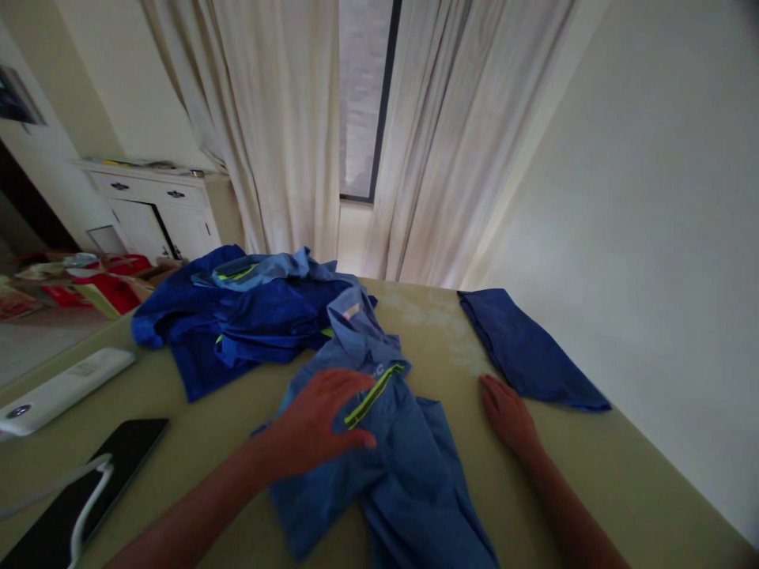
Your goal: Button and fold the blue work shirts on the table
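A greyish-blue work shirt (415, 458) with a yellow-green stripe lies loosely spread in front of me, its collar pointing away. Over its chest is my left hand (323, 423), thumb and fingers apart; whether it touches the cloth I cannot tell. My right hand (510, 415) rests on the table to the right of the shirt, fingers fairly straight and holding nothing visible. Just beyond its fingertips lies a folded dark blue garment (527, 348). At the back left, a crumpled pile of blue clothes (261, 316) meets the shirt's collar end.
The yellowish table (427, 332) runs up to a white wall on the right. To the left lie a white elongated device (71, 387) and a dark tablet-like slab (95, 482) with a white cable (88, 506) across it. Curtains (285, 126) hang behind; bags and boxes sit on the floor.
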Demonstrator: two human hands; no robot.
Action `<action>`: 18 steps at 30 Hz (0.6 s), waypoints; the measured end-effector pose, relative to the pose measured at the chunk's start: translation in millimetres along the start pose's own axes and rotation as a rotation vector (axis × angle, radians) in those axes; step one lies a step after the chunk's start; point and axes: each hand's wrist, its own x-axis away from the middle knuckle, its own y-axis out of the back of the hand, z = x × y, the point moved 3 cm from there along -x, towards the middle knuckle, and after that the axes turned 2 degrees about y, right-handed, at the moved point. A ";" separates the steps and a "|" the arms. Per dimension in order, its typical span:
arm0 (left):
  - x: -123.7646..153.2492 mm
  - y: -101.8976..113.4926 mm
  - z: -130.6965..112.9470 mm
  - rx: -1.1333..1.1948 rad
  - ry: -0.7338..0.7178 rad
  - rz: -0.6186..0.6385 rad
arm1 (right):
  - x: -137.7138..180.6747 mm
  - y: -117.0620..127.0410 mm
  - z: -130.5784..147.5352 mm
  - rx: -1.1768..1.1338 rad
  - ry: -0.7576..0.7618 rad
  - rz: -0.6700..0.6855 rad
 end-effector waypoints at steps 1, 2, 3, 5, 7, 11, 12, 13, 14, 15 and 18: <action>3.0 -3.6 24.4 -0.082 0.109 -0.066 | -1.5 2.4 1.8 -0.006 -0.007 0.006; 7.2 -8.8 47.0 -0.156 0.215 -0.100 | -3.0 5.8 4.9 -0.014 -0.015 0.009; 12.1 -15.8 65.5 -0.192 0.288 -0.085 | -4.2 9.9 9.6 -0.026 -0.020 0.012; 21.8 -29.5 87.4 -0.171 0.347 -0.020 | -4.1 19.1 26.7 -0.078 -0.023 0.019; 26.4 -34.2 91.2 -0.078 0.338 -0.017 | 0.9 26.7 56.6 -0.172 0.012 0.051; 10.6 0.2 79.6 0.033 0.340 -0.212 | 18.4 28.5 142.5 -0.269 0.217 0.270; 3.4 16.1 77.0 0.017 0.345 -0.258 | 21.3 27.4 161.2 -0.263 0.256 0.343; -3.2 33.8 75.1 -0.009 0.353 -0.303 | 22.7 27.1 175.9 -0.266 0.283 0.412; -8.1 52.7 74.1 -0.029 0.367 -0.351 | 22.6 28.9 185.6 -0.282 0.295 0.461; -10.2 71.7 74.2 -0.026 0.386 -0.400 | 21.4 33.3 190.0 -0.311 0.296 0.483; 6.2 123.8 86.1 0.110 0.485 -0.584 | 19.3 67.1 170.1 -0.412 0.180 0.309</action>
